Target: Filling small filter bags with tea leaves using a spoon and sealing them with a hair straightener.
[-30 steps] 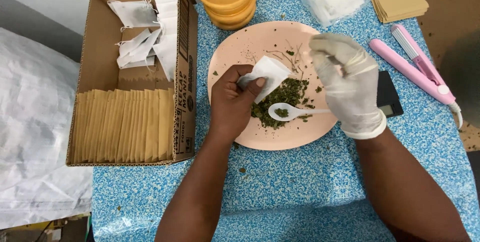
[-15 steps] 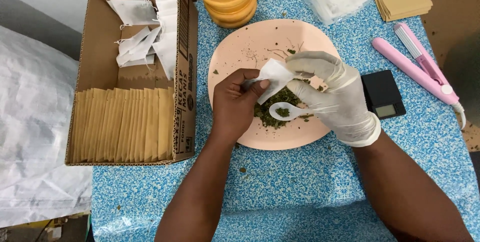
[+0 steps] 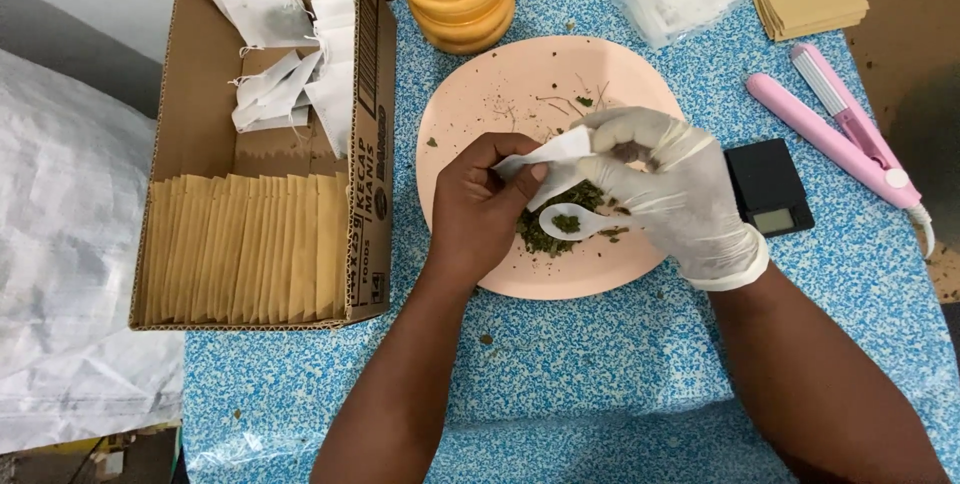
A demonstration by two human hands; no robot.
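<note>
Both hands pinch one small, white, empty tea bag (image 3: pixel 548 152).

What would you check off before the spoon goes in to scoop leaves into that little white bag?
1. White bag held by both hands: ok. The bare left hand and the gloved right hand both pinch it.
2. Bag mouth open: cannot tell; the fingers hide it.
3. White spoon within reach: ok. It lies on the pink plate just under the bag, with some leaves in its bowl.
4. Dried leaves available: ok, a pile sits on the plate.
5. A hand free for the spoon: not ok, both are on the bag.
</note>
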